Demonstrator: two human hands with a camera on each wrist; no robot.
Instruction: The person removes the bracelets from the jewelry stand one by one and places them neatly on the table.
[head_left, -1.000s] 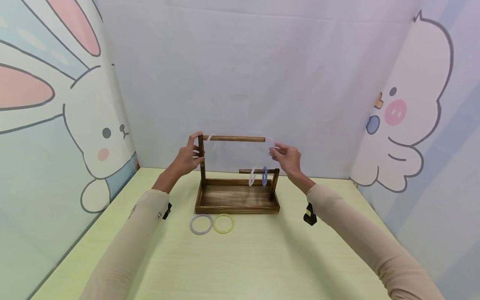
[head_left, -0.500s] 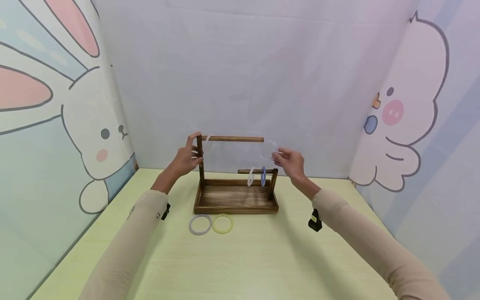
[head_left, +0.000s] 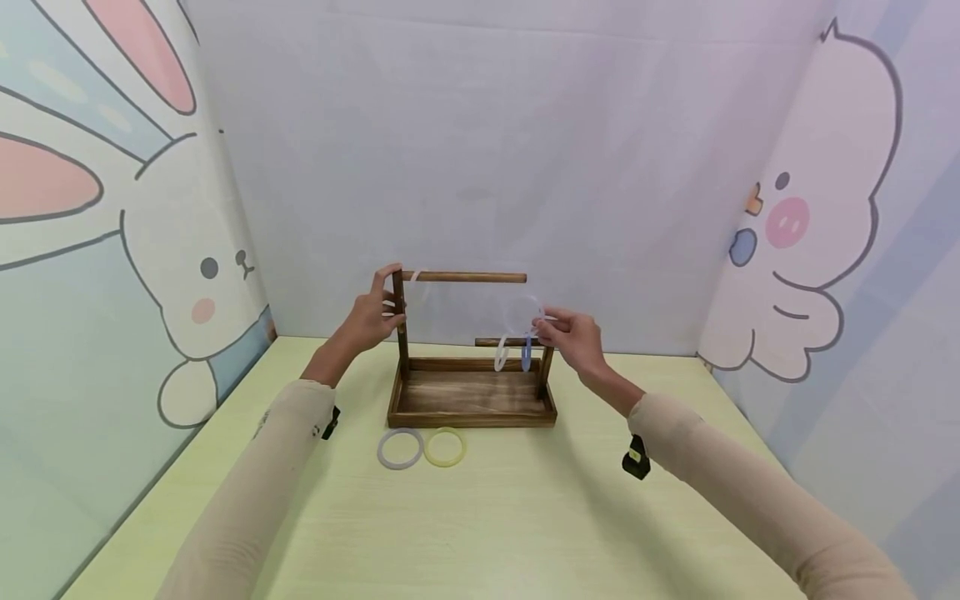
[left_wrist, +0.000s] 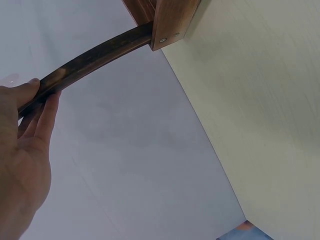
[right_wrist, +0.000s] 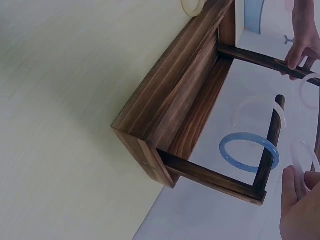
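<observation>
My left hand point(head_left: 369, 320) grips the tall left post point(left_wrist: 100, 55) of a dark wooden rack, thumb and fingers on opposite sides. With my right hand point(head_left: 573, 335) I pinch a clear bangle point(right_wrist: 294, 152). In the head view this bangle appears below the free end of the upper bar point(head_left: 472, 277) and just above the lower bar point(head_left: 483, 342). A blue bangle point(head_left: 526, 360) and a white bangle point(head_left: 498, 360) hang on the lower bar. Another pale bangle point(head_left: 415, 277) hangs on the upper bar, near the left post.
The rack's shallow tray base point(head_left: 472, 420) stands on the pale yellow table point(head_left: 480, 517). Before it lie a grey-lilac bangle point(head_left: 381, 450) and a yellow bangle point(head_left: 463, 450), side by side. A plain grey backdrop point(head_left: 487, 167) rises behind, with cartoon-printed panels on both sides.
My right hand has drawn the clear bangle off to the right of the upper bar's end, then down and back left toward the lower bar. My left hand stays on the post.
</observation>
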